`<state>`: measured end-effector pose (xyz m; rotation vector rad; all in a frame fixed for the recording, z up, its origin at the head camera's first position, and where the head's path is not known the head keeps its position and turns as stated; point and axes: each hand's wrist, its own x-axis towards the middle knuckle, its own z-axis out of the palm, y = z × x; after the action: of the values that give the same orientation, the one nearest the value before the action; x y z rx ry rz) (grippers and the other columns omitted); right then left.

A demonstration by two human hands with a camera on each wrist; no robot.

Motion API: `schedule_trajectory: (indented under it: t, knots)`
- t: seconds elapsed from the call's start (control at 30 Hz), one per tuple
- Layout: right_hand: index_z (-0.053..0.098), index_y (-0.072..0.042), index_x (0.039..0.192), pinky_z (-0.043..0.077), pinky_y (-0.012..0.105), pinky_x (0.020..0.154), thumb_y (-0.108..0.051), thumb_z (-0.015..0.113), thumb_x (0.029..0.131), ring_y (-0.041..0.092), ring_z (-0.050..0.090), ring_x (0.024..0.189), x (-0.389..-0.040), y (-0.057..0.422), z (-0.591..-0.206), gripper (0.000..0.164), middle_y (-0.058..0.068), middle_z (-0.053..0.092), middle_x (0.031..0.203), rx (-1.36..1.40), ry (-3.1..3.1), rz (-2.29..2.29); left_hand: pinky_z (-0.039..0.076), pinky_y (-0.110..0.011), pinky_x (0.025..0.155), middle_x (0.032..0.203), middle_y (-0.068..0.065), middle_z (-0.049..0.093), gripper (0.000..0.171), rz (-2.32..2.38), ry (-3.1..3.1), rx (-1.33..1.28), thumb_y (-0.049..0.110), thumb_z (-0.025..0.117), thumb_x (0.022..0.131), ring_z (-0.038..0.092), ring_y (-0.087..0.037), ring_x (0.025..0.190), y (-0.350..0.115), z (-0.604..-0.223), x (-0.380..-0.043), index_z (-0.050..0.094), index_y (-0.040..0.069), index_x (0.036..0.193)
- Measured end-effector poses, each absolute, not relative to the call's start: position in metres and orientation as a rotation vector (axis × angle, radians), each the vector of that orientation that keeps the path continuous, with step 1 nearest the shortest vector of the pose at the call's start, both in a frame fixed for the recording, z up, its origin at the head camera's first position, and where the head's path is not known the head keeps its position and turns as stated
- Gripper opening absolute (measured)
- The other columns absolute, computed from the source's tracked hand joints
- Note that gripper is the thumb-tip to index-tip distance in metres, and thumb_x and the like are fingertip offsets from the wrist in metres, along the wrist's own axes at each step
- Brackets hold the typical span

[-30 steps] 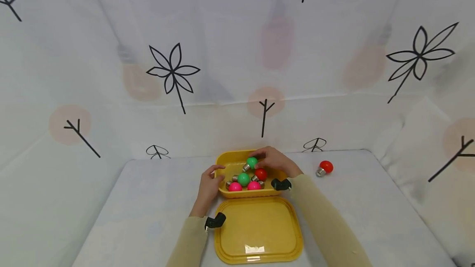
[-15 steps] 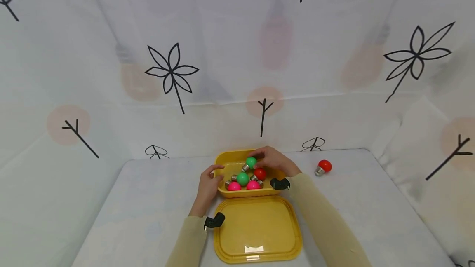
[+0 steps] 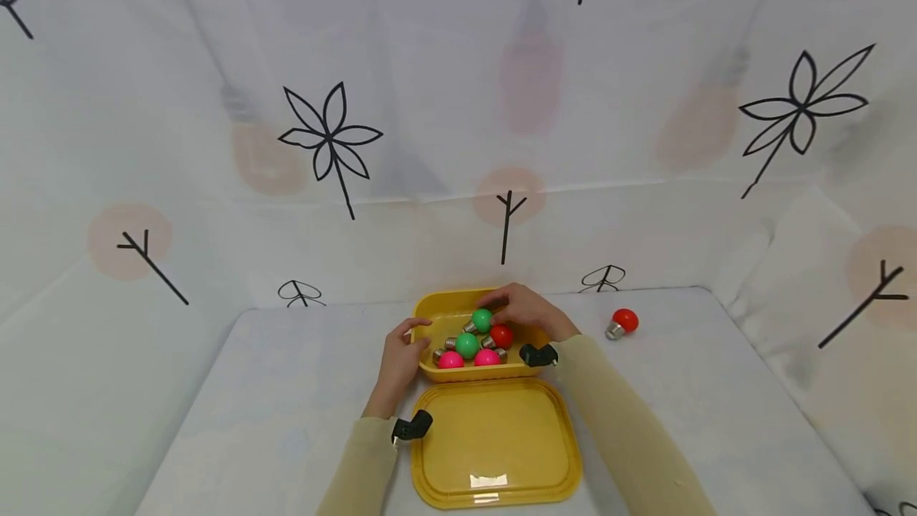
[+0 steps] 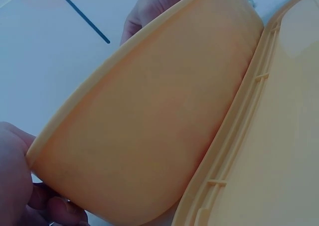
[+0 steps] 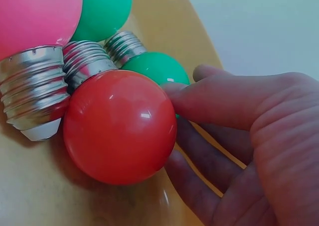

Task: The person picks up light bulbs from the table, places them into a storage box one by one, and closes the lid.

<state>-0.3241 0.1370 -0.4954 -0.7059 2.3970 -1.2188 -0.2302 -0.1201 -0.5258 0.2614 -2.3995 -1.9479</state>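
Several coloured light bulbs lie in a yellow plastic container (image 3: pixel 438 305). Among them are two green ones, a red bulb (image 5: pixel 119 126) and two pink ones. My right hand (image 3: pixel 523 307) reaches over the far rim, its thumb touching the farther green bulb (image 3: pixel 482 321), with fingers loosely bent and spread beside it. That bulb rests in the container with its metal base toward the left. My left hand (image 3: pixel 399 357) holds the container's left corner at the rim; the left wrist view shows its fingertips (image 4: pixel 65 211) against the outer wall.
A shallow yellow tray (image 3: pixel 497 440) lies directly in front of the container. To the right on the white table (image 3: pixel 286 388) lies another red bulb (image 3: pixel 626 320). A patterned cloth (image 3: pixel 444 102) hangs behind the table and at both sides.
The farther green bulb has come down slightly toward the near side of the container, away from my right fingers. Both hands stay nearly in place; the whole head view shifts slightly.
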Motion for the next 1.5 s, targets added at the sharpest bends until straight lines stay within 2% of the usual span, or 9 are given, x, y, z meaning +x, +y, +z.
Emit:
schedule_trajectory:
  t: [0.37,0.53,0.83,1.03,1.33,1.5]
  knots:
    - [0.070,-0.003,0.123,0.047,0.042,0.098,-0.004,0.069,0.088,0.026,0.059,0.108,-0.322,0.136,-0.493,0.034,0.010,0.068,0.121,-0.671,2.368,-1.284,0.049,-0.025,0.065,0.142,-0.013,0.051,0.028,-1.946,-2.391,0.274,0.000,0.061,0.090,0.057,-0.021,0.084,-0.120,-0.526,-0.231,0.070,0.012,0.113]
    - [0.070,-0.002,0.122,0.049,0.040,0.096,-0.003,0.070,0.088,0.025,0.061,0.107,-0.322,0.137,-0.493,0.033,0.010,0.069,0.119,-0.658,2.360,-1.329,0.043,-0.025,0.059,0.138,-0.014,0.054,0.029,-1.942,-2.391,0.262,-0.001,0.062,0.089,0.053,-0.020,0.074,-0.120,-0.527,-0.231,0.070,0.011,0.113]
    - [0.071,-0.007,0.122,0.046,0.043,0.100,-0.009,0.071,0.090,0.025,0.062,0.111,-0.325,0.140,-0.494,0.032,0.006,0.070,0.118,-0.675,2.389,-1.406,0.041,-0.025,0.056,0.135,-0.015,0.055,0.030,-1.950,-2.386,0.258,-0.001,0.061,0.088,0.052,-0.021,0.073,-0.121,-0.526,-0.231,0.070,0.010,0.115]
    - [0.071,-0.008,0.122,0.047,0.043,0.099,-0.009,0.071,0.090,0.024,0.062,0.111,-0.325,0.142,-0.489,0.032,0.005,0.070,0.118,-0.668,2.385,-1.444,0.047,-0.024,0.063,0.142,-0.015,0.051,0.030,-1.949,-2.385,0.250,-0.001,0.062,0.089,0.057,-0.025,0.095,-0.121,-0.526,-0.232,0.071,0.009,0.116]
    - [0.070,-0.009,0.124,0.047,0.045,0.099,-0.010,0.071,0.090,0.026,0.062,0.113,-0.318,0.147,-0.479,0.034,0.007,0.069,0.120,-0.658,2.403,-1.461,0.047,-0.025,0.062,0.140,-0.014,0.052,0.031,-1.946,-2.415,0.287,0.000,0.061,0.091,0.055,-0.022,0.083,-0.120,-0.523,-0.230,0.070,0.011,0.119]
    - [0.068,-0.007,0.126,0.047,0.045,0.099,-0.008,0.069,0.092,0.026,0.062,0.113,-0.314,0.152,-0.476,0.034,0.011,0.068,0.122,-0.655,2.407,-1.463,0.044,-0.025,0.059,0.132,-0.016,0.057,0.032,-1.955,-2.414,0.292,0.000,0.061,0.091,0.053,-0.022,0.075,-0.119,-0.523,-0.231,0.069,0.011,0.119]
